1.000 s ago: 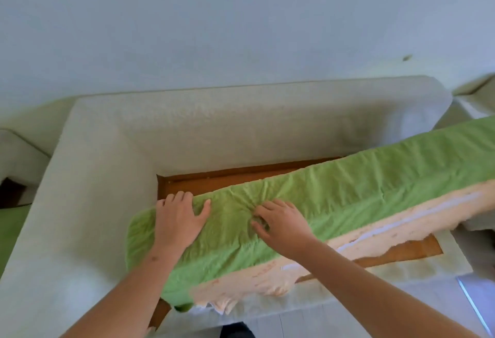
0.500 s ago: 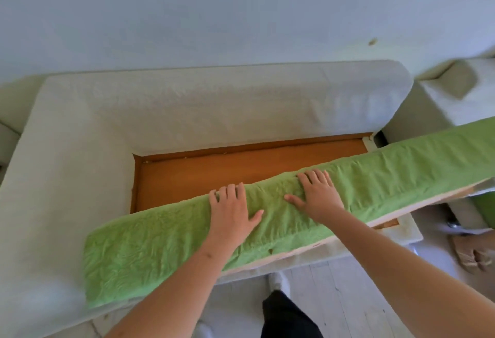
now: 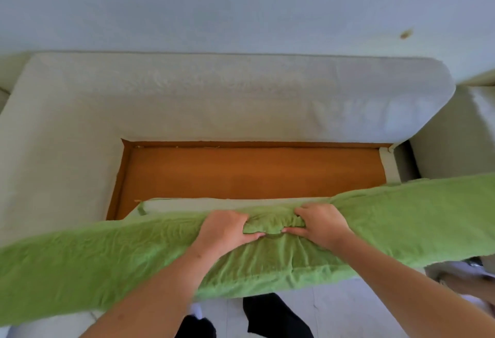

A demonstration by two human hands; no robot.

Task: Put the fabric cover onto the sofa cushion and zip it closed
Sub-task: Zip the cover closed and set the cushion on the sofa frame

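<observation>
We are gripping the green fabric cover [image 3: 107, 265] with both hands near the middle of the sofa cushion [image 3: 388, 230], which is lying lengthwise across the front edge of the sofa [image 3: 187, 101] and overhanging it at both ends. The left hand [image 3: 225, 230] and the right hand [image 3: 321, 226] are sitting close together, the fingers [image 3: 238, 221] of each curling shut on a bunched fold of cover between them. The orange seat base [image 3: 254, 171] is lying bare behind the cushion.

We are judging the covering step as largely done: green fabric is wrapping every cushion surface in view, and no bare foam is showing. The zipper is not visible from this angle (it may be on the underside or the near edge), so we cannot tell whether it is open or closed. What is left appears to be smoothing the slack, locating the zipper, and closing it.
</observation>
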